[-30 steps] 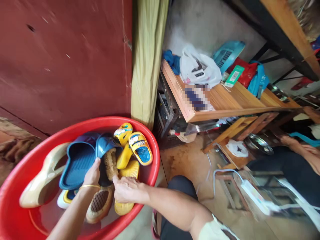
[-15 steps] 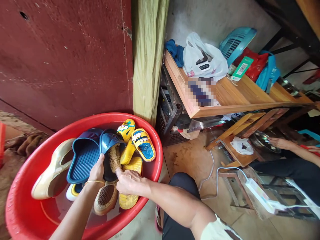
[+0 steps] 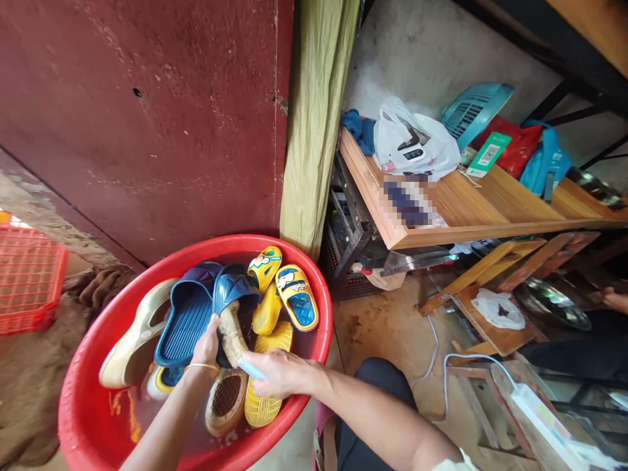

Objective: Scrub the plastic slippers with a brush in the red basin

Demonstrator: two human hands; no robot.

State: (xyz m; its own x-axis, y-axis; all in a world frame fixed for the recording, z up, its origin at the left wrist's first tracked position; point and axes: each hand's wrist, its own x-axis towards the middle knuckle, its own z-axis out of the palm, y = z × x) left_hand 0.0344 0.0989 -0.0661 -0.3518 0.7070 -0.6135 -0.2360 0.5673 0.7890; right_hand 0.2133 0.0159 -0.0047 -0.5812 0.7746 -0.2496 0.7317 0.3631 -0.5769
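Note:
A dark blue slipper (image 3: 235, 288) lies in the red basin (image 3: 324, 320), its near edge gripped by my left hand (image 3: 207, 343). Closed around the light blue handle of a scrub brush (image 3: 231, 333) is my right hand (image 3: 282, 374); the brush head reaches into that slipper, under its strap. Left of it rests the matching blue slipper (image 3: 184, 324). A cream shoe (image 3: 127, 347) leans by the basin's left wall. Yellow child's sandals (image 3: 297, 297), a yellow slipper (image 3: 262, 405) and a brown-soled shoe (image 3: 226, 402) lie around my hands, in shallow water.
A red door (image 3: 147, 118) stands behind the basin, with an orange crate (image 3: 32, 278) at left. To the right are a wooden table (image 3: 471, 232) with bags and a fan, a low chair (image 3: 490, 327), a power strip (image 3: 544, 418) and another person's hand (image 3: 615, 299).
The brush has turned from bristles showing to its pale side and blue handle showing. My view has shifted left. The other person's hand has moved away from the metal bowl.

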